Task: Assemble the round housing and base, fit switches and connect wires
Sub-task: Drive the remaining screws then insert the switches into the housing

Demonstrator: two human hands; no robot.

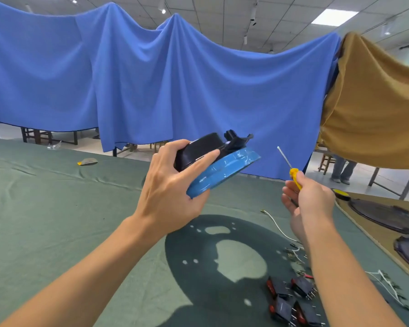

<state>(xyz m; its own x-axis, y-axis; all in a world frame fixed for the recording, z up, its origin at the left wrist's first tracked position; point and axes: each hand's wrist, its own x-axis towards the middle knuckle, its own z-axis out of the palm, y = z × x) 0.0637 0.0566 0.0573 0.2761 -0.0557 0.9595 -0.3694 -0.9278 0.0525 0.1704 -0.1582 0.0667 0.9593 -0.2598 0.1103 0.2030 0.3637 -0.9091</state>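
Note:
My left hand point(172, 185) grips the round housing point(222, 168) in the air above the table, tilted, its blue film-covered rim toward me and its black body point(198, 149) under my fingers. To its right my right hand point(309, 204) holds a small yellow-handled screwdriver point(293, 173), its metal shaft pointing up and left toward the housing without touching it. A flat black base plate point(198, 267) with cut-outs lies on the green cloth below. Several black-and-red switches point(291, 300) and white wires point(281, 230) with terminals lie at the lower right.
A green cloth point(57, 220) covers the table. Brown cardboard point(376, 232) at the right holds dark round parts point(387, 215) and a yellow-and-black disc point(341, 193). A small yellow-edged object point(87, 161) lies far left. Blue and tan drapes hang behind; a person's legs stand at far right.

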